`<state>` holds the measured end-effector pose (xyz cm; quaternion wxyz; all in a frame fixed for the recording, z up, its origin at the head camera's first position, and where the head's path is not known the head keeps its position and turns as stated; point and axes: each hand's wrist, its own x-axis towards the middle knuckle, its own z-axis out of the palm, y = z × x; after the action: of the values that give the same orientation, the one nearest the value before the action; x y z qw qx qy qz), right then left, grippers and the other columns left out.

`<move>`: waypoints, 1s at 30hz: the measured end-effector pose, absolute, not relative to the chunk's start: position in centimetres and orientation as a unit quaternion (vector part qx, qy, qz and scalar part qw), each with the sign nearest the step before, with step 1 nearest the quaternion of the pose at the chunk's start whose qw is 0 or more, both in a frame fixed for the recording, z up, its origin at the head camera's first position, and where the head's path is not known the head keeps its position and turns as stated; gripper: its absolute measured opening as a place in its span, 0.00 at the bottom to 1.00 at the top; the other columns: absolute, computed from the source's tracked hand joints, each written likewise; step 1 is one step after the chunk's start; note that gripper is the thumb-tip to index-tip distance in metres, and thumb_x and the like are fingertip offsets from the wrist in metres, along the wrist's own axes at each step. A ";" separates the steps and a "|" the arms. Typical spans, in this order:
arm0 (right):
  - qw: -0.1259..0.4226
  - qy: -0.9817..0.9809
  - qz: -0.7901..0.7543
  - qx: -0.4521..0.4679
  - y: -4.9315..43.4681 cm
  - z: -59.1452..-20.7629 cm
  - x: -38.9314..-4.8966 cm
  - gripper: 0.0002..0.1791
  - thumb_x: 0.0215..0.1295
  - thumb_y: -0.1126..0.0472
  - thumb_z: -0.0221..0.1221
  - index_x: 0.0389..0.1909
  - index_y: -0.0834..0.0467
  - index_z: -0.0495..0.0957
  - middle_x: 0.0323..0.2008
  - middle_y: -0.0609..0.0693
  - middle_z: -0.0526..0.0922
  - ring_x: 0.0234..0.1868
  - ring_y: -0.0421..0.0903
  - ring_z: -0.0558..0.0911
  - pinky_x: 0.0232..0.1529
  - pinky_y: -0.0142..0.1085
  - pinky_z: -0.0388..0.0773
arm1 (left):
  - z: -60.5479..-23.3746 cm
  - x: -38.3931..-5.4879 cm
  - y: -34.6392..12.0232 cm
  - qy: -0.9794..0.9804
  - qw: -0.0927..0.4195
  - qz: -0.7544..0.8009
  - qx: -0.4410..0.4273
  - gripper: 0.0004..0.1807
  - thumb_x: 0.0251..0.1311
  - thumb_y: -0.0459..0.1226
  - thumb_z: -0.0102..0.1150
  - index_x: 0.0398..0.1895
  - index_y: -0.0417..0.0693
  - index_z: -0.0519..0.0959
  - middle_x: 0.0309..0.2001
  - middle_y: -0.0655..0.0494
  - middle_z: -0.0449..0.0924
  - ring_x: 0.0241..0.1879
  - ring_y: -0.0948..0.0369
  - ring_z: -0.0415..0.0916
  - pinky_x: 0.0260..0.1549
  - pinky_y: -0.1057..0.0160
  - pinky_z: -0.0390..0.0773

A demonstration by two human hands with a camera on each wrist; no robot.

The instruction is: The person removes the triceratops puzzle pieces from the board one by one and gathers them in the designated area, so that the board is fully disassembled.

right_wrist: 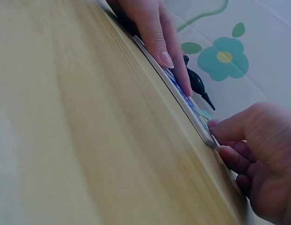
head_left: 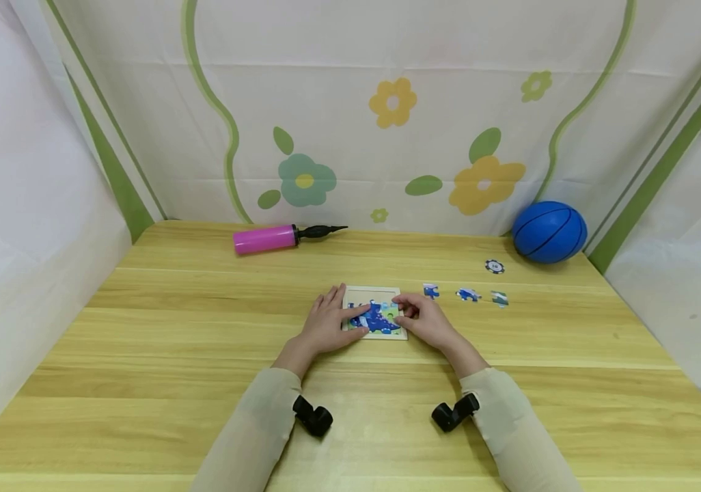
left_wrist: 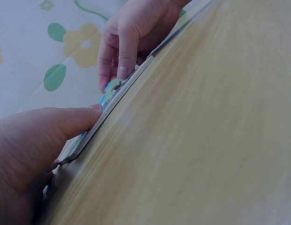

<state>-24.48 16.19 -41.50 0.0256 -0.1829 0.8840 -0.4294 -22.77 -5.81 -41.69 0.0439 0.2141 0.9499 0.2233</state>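
Observation:
A jigsaw puzzle in a pale frame [head_left: 372,336] lies on the table, its lower part filled with blue and green pieces. My left hand [head_left: 328,323] rests over the frame's left side, fingers extended, with thumb and index finger on the blue pieces [head_left: 378,318]. At the right side, my right hand [head_left: 425,320] has its fingers bent and pinches a green puzzle piece [head_left: 390,311] between thumb and index finger, down at the puzzle's surface. The right wrist view shows the right thumb [right_wrist: 214,124] on the puzzle's corner and the other fingers curled beside the edge.
Loose puzzle pieces lie right of the frame: one blue [head_left: 430,291], another blue [head_left: 468,294] and one greenish [head_left: 499,298]. Behind them are a round chip [head_left: 495,266] and a blue ball [head_left: 549,232]. A pink hand pump [head_left: 266,240] lies at the back left, before a flowered curtain [head_left: 350,137].

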 end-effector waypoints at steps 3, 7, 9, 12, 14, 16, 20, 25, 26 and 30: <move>0.027 0.885 -0.428 -0.181 16.1 -41.3 -24.5 0.16 0.53 0.68 0.58 0.45 0.64 0.74 0.30 0.51 0.73 0.29 0.46 0.69 0.30 0.36 0.67 | -41.7 -22.8 -5.9 0.951 0.045 0.222 0.212 0.28 0.54 0.58 0.44 0.59 0.67 0.63 0.65 0.43 0.36 0.63 0.50 0.32 0.57 0.50 0.35; 0.037 0.888 -0.427 -0.168 16.0 -41.0 -24.6 0.16 0.54 0.67 0.57 0.45 0.64 0.74 0.30 0.51 0.73 0.29 0.46 0.69 0.30 0.35 0.67 | -41.6 -22.7 -5.9 0.951 0.046 0.222 0.210 0.28 0.53 0.58 0.44 0.59 0.67 0.63 0.65 0.43 0.37 0.63 0.50 0.32 0.57 0.50 0.35; 0.047 0.886 -0.434 -0.159 16.1 -40.8 -24.7 0.16 0.54 0.67 0.57 0.46 0.63 0.74 0.30 0.51 0.73 0.30 0.46 0.69 0.30 0.35 0.67 | -41.6 -22.8 -5.9 0.951 0.048 0.220 0.209 0.28 0.53 0.58 0.45 0.59 0.67 0.62 0.65 0.43 0.37 0.63 0.50 0.32 0.57 0.50 0.35; 0.061 0.878 -0.452 -0.146 16.5 -40.6 -24.8 0.16 0.55 0.66 0.56 0.47 0.62 0.73 0.31 0.52 0.73 0.31 0.47 0.68 0.31 0.35 0.67 | -41.6 -22.8 -5.8 0.952 0.049 0.220 0.209 0.28 0.53 0.58 0.45 0.59 0.67 0.63 0.65 0.43 0.37 0.63 0.50 0.32 0.57 0.50 0.35; 0.065 0.870 -0.467 -0.144 17.0 -40.5 -24.9 0.16 0.56 0.67 0.56 0.47 0.62 0.73 0.32 0.53 0.73 0.32 0.48 0.68 0.32 0.35 0.68 | -41.6 -22.8 -5.8 0.951 0.047 0.222 0.211 0.28 0.53 0.58 0.45 0.59 0.67 0.63 0.65 0.43 0.37 0.63 0.50 0.33 0.57 0.50 0.35; 0.068 0.863 -0.479 -0.145 17.7 -40.4 -24.9 0.17 0.56 0.66 0.56 0.48 0.62 0.73 0.32 0.53 0.73 0.32 0.48 0.69 0.31 0.34 0.68 | -41.6 -22.7 -5.8 0.949 0.044 0.224 0.215 0.28 0.53 0.58 0.45 0.59 0.66 0.63 0.65 0.42 0.37 0.63 0.50 0.33 0.57 0.50 0.36; 0.066 0.854 -0.491 -0.160 19.6 -40.2 -24.8 0.18 0.55 0.64 0.57 0.48 0.61 0.73 0.32 0.54 0.74 0.31 0.48 0.70 0.30 0.32 0.68 | -41.6 -22.7 -5.8 0.949 0.038 0.224 0.218 0.28 0.53 0.58 0.45 0.59 0.65 0.64 0.65 0.41 0.38 0.63 0.49 0.34 0.57 0.49 0.37; 0.040 0.859 -0.481 -0.172 22.6 -39.3 -24.3 0.19 0.56 0.65 0.56 0.49 0.63 0.72 0.32 0.54 0.74 0.31 0.46 0.71 0.29 0.31 0.70 | -41.8 -22.8 -5.7 0.950 0.038 0.223 0.216 0.28 0.53 0.58 0.45 0.59 0.66 0.63 0.65 0.42 0.38 0.63 0.50 0.33 0.57 0.50 0.35; 0.035 0.861 -0.477 -0.170 23.3 -39.0 -24.2 0.19 0.56 0.65 0.56 0.50 0.63 0.72 0.32 0.55 0.74 0.31 0.46 0.71 0.29 0.31 0.70 | -41.8 -22.8 -5.7 0.949 0.037 0.227 0.216 0.28 0.53 0.58 0.46 0.59 0.66 0.64 0.65 0.42 0.38 0.63 0.50 0.33 0.57 0.50 0.35; 0.018 0.869 -0.469 -0.158 26.1 -38.6 -23.6 0.19 0.57 0.63 0.55 0.51 0.63 0.70 0.34 0.56 0.73 0.32 0.45 0.71 0.29 0.31 0.71 | -42.4 -23.1 -5.9 0.942 0.027 0.246 0.226 0.29 0.52 0.60 0.43 0.59 0.67 0.63 0.65 0.41 0.36 0.63 0.50 0.31 0.57 0.51 0.32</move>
<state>-23.65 26.06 -38.61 0.0178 -0.1576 0.8686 -0.4694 -23.09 -5.87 -42.43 0.0272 0.2257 0.9422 0.2462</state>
